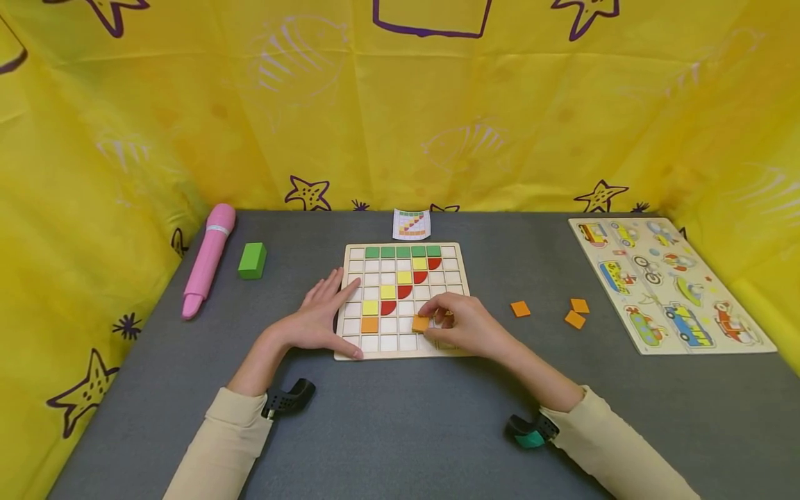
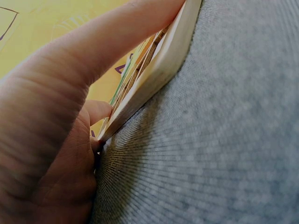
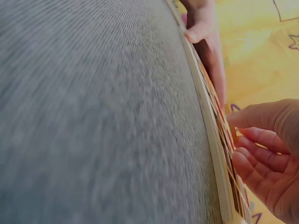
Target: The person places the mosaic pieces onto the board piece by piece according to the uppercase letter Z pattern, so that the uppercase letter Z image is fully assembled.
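Observation:
A wooden grid board (image 1: 389,343) lies in the middle of the table in the head view. Green, yellow, red quarter-round and orange pieces fill some of its cells. My left hand (image 1: 317,316) rests along the board's left side with fingers spread, its thumb on the near left corner. In the right wrist view my right hand (image 3: 268,154) is at the board's edge. Its thumb and fingers pinch an orange square tile (image 1: 420,323) over the lower rows, right of a seated orange tile (image 1: 369,325). Whether the pinched tile touches its cell I cannot tell.
Loose orange tiles (image 1: 521,309) lie right of the board. A picture puzzle board (image 1: 644,292) is farther right. Behind the grid stands a small pattern card (image 1: 412,225). On the left are a green block (image 1: 253,261) and a pink microphone-shaped object (image 1: 208,264).

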### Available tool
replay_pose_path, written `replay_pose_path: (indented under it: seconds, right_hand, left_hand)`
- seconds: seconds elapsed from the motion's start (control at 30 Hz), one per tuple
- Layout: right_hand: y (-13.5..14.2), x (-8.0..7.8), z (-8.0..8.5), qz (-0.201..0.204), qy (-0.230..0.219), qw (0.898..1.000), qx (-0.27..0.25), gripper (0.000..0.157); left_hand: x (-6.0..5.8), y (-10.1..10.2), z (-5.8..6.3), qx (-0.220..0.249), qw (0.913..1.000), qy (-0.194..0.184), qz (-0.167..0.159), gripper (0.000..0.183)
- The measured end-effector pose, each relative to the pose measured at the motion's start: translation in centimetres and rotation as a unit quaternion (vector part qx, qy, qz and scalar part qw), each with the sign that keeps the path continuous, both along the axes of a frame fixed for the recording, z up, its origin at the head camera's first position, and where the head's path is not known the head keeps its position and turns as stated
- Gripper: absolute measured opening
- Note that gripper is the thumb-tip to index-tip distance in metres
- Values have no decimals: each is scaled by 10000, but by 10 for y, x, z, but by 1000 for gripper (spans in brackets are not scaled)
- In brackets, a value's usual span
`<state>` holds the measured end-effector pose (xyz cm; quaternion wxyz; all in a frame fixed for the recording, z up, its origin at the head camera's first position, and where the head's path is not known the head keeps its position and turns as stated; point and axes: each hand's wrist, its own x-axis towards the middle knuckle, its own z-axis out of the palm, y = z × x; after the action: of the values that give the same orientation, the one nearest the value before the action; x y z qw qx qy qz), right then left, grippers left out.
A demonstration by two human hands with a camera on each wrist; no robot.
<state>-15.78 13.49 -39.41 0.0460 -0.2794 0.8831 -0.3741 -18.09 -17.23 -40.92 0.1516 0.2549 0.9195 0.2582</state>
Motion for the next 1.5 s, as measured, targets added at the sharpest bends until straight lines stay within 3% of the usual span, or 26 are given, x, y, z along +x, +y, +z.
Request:
replay_pose_path:
  seconds: [0.33, 0.53, 0.87, 1.17, 1.5]
  right_hand:
    - [-27, -4, 1, 324, 131, 9993, 121, 21]
    - [-37, -8, -2, 547, 508, 9971, 163, 15]
    - [-44, -9, -4, 604, 755, 9948, 320, 9]
    - [-41, -8, -5, 546, 656, 9959, 297, 11]
    - [-11, -1, -3, 134, 457, 9984, 306, 17]
  left_hand:
    - [-1, -1, 0, -39, 10000, -45, -5, 128]
    - [0, -1, 1, -32, 10000, -47, -22, 128]
    - [0, 0, 2, -20, 10000, -72, -23, 128]
    - [0, 1, 1, -77, 10000, -56, -16, 128]
    - [0, 0, 0, -21, 10000, -15, 16, 129]
